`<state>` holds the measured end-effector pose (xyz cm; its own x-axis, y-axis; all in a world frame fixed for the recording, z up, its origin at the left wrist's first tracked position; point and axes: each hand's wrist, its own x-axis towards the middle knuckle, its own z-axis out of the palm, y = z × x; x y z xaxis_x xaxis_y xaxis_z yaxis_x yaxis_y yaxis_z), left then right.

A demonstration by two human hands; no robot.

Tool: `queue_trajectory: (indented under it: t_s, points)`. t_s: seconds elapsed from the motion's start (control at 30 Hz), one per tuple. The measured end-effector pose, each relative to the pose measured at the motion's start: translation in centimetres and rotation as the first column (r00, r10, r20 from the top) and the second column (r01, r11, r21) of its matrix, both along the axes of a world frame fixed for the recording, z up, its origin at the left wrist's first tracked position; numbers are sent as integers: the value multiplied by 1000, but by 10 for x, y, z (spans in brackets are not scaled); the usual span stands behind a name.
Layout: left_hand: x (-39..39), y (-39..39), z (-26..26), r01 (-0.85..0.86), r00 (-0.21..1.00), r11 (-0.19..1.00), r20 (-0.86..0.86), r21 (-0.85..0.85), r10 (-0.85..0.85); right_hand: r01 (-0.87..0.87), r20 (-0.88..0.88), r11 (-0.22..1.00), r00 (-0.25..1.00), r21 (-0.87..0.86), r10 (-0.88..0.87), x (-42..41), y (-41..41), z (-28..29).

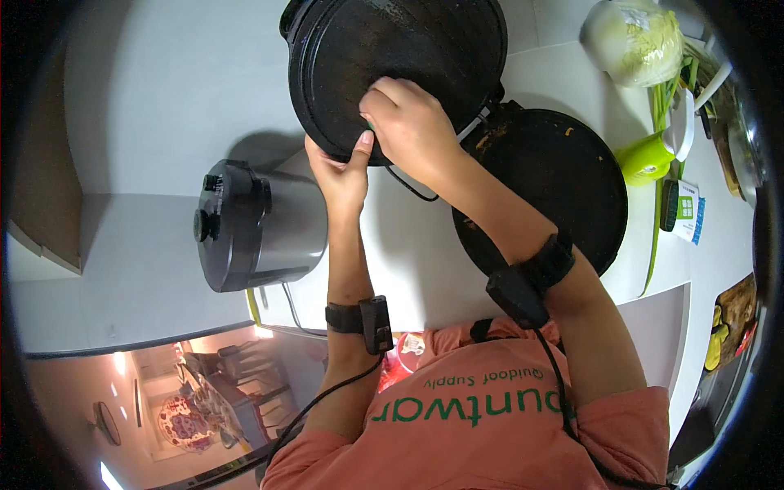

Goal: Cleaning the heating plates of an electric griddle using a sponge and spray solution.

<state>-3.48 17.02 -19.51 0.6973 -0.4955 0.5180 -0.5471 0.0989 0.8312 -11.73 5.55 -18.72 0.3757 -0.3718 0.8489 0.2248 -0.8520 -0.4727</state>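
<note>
A round black electric griddle stands unfolded on the white counter, its two plates joined by a hinge. My left hand [344, 168] grips the near rim of the raised plate [343, 67], thumb on the inner face. Against that face my right hand [410, 125] is closed around something small and green, mostly hidden by the fingers. The lower plate [551, 177] lies flat under my right forearm, with brown food residue and crumbs on it. A black cord [410, 190] hangs behind the raised plate.
A grey electric pressure cooker [263, 226] stands left. At the right are a wrapped cabbage [649, 49], green onions [654, 245], a lime-green plastic container [646, 160] and a white-and-green packet [687, 211] beside a black object. A wooden board [735, 318] lies farther right.
</note>
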Motion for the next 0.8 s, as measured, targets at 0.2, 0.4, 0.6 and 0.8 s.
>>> queue_trajectory:
  t_s: [0.2,0.4,0.6,0.8]
  points:
    - [-4,-3,4,-25,998,1000,-51,16,26,64,-253,989,967,131,-29,-19,4,-65]
    - [1,-3,-1,-37,999,999,4,20,37,58,-226,976,974,210,-10,-14,0,-38]
    - [-2,2,5,6,998,1000,-57,7,-6,27,116,996,993,80,-36,7,-8,13]
    - [-4,0,3,5,997,1000,-72,7,-4,56,-53,972,998,227,-45,-16,-2,-54]
